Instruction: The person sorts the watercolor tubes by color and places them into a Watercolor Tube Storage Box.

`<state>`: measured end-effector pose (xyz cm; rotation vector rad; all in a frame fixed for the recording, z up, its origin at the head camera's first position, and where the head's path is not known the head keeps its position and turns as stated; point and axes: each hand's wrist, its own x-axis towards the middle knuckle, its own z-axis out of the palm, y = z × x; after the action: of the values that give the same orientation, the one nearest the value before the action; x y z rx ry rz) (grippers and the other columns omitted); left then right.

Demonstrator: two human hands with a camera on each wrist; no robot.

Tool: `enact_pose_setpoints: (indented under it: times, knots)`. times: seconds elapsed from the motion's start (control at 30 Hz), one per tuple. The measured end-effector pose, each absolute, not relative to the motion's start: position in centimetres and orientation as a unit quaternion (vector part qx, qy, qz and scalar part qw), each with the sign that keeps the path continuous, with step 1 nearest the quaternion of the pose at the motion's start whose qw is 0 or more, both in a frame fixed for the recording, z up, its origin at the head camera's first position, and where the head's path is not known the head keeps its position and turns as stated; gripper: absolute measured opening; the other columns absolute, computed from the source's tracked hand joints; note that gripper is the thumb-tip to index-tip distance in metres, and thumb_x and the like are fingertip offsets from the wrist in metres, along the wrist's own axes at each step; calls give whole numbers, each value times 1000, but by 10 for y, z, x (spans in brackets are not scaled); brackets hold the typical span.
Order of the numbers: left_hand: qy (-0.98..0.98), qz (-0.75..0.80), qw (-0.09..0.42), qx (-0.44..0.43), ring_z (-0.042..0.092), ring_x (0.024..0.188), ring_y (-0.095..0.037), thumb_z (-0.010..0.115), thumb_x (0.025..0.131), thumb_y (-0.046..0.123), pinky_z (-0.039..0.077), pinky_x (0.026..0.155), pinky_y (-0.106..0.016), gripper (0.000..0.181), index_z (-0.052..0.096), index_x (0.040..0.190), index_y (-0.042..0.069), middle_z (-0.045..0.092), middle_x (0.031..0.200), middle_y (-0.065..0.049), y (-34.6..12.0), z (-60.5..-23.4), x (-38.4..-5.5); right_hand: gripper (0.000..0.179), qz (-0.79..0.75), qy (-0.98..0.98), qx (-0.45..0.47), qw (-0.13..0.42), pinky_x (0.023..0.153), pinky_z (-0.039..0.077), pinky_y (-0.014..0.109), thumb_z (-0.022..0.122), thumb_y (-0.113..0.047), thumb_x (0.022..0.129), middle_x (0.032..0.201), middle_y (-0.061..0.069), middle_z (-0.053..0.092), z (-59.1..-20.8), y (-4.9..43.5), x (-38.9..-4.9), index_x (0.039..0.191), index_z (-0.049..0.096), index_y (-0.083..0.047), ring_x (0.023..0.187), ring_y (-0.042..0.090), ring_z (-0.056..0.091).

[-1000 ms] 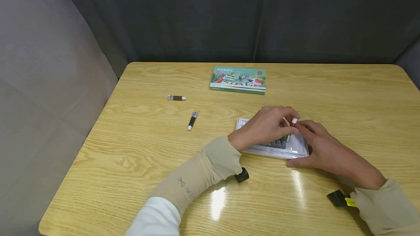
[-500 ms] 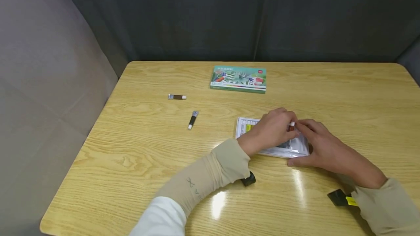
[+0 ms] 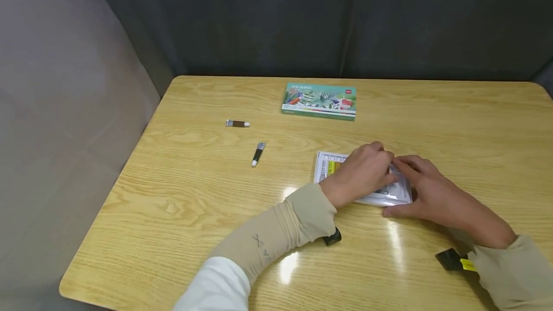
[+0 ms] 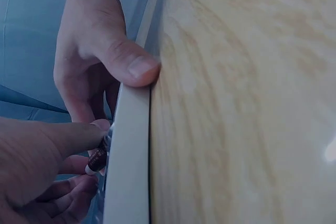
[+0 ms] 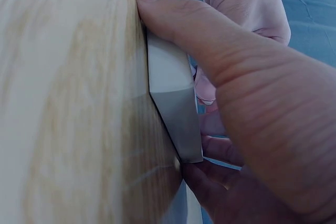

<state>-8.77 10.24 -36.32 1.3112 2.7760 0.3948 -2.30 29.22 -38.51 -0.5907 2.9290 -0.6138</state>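
A white plastic tray [image 3: 402, 192] of paint tubes lies on the table, right of centre. My left hand [image 3: 362, 173] is over it and hides much of its middle. In the left wrist view, the fingers of that hand pinch a small dark red-brown paint tube [image 4: 97, 158] with a white cap, low at the tray. My right hand [image 3: 438, 196] grips the tray's right end, thumb on the near side and fingers round the far side. A yellow paint tube [image 3: 331, 167] shows in the tray's left part.
A green paint box [image 3: 318, 101] with plant pictures lies at the back of the table. To the left are a brown paint tube [image 3: 237, 124] and a black paint tube [image 3: 258, 154]. Dark cloth hangs behind the table.
My left hand has moved slightly right and down over the tray, with the tube lowered and its cap now hidden in the head view. The right hand keeps its hold. The view has shifted a little.
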Motion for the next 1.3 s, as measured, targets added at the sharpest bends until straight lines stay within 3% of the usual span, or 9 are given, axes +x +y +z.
enact_pose_setpoints:
  times: [0.27,0.57,0.8,1.03,1.3]
  knots:
    - [896,131,33,423,61,91,-3,66,100,44,51,76,-15,39,70,125,14,71,110,5,102,-367,-87,118,-199,959,-190,63,99,45,61,90,-55,73,149,23,43,-384,291,-24,155,35,10,134,42,42]
    - [890,135,25,435,55,95,-2,66,100,46,47,91,-17,39,74,127,19,71,106,10,100,-372,-89,119,-196,960,-187,68,99,46,62,90,-56,73,149,23,42,-383,290,-24,156,34,10,134,42,41]
    - [886,143,41,439,53,86,-2,64,101,44,45,75,-15,40,72,132,20,71,100,9,99,-372,-92,119,-194,961,-188,60,97,46,61,90,-57,72,149,23,43,-383,291,-24,156,36,8,132,42,43]
    - [894,147,64,419,61,89,0,67,99,45,50,82,-15,41,70,134,25,75,106,10,103,-367,-91,119,-198,960,-191,47,94,46,58,91,-56,71,148,22,44,-385,294,-23,156,36,7,131,40,43]
    - [895,127,55,425,56,81,-2,65,100,44,46,72,-17,36,73,127,22,69,94,10,100,-368,-88,118,-201,959,-196,41,94,46,58,91,-56,71,148,21,44,-386,292,-23,156,37,6,131,39,44]
